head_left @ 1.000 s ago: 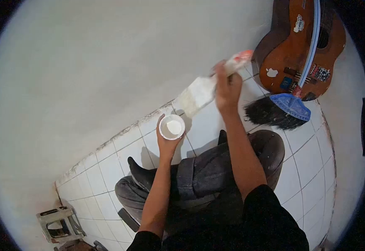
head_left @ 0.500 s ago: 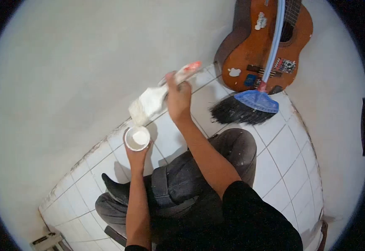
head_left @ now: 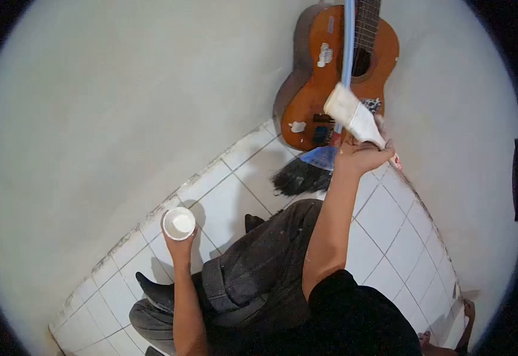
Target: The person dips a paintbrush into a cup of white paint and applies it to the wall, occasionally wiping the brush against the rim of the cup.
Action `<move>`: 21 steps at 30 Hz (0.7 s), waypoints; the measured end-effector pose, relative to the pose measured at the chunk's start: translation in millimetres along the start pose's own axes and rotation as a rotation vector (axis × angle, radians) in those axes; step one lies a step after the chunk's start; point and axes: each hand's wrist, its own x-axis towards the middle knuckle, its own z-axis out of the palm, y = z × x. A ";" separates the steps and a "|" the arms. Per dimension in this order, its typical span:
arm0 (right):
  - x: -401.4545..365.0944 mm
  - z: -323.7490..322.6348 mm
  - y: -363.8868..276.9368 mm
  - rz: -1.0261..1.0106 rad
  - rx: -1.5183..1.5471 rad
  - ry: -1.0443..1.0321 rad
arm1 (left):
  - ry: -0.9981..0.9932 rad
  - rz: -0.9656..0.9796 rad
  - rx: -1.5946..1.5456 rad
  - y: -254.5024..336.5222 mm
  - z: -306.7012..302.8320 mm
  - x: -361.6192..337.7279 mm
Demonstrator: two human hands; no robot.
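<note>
Left of the person's legs [head_left: 259, 255], over the tiled floor [head_left: 220, 187], the left hand [head_left: 180, 249] is wrapped round a white cup [head_left: 169, 224], its mouth facing up and something white inside. Farther away stands a brown guitar [head_left: 321, 83], with a blue-headed broom [head_left: 319, 158] before it. To the right, the right hand [head_left: 363, 157], palm upward, grips a wide paintbrush [head_left: 357, 118] by its handle, bristles pointing far and left across the guitar; exact finger placement is hard to make out.
</note>
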 end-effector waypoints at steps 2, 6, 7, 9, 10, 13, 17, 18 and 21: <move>12.1 -17.3 -5.0 0.084 -0.200 0.109 | -0.002 0.017 0.005 -2.4 -1.0 -0.7; 27.6 -49.5 18.5 0.071 -0.119 0.140 | 0.000 -0.033 -0.002 9.3 1.6 -4.4; 22.5 -49.7 26.3 0.147 -0.118 0.171 | -0.005 -0.071 -0.038 10.0 0.8 -6.0; 14.8 -50.9 43.0 0.230 -0.119 0.203 | 0.003 -0.031 0.007 6.2 -0.9 -4.8; 13.2 -51.6 50.5 0.304 -0.145 0.158 | 0.012 0.011 0.046 5.2 0.4 -3.9; 3.8 -45.8 67.1 0.363 -0.171 0.066 | -0.003 -0.006 0.054 16.8 3.2 -4.0; -3.4 -45.2 78.9 0.232 -0.508 -0.067 | -0.037 -0.031 0.020 24.8 3.0 -5.1; -6.9 -45.4 75.7 0.212 -0.553 -0.127 | -0.045 -0.060 -0.019 25.3 3.7 -5.0; -10.9 -40.7 76.3 0.148 -0.567 -0.196 | -0.014 -0.067 0.053 29.8 4.4 -5.3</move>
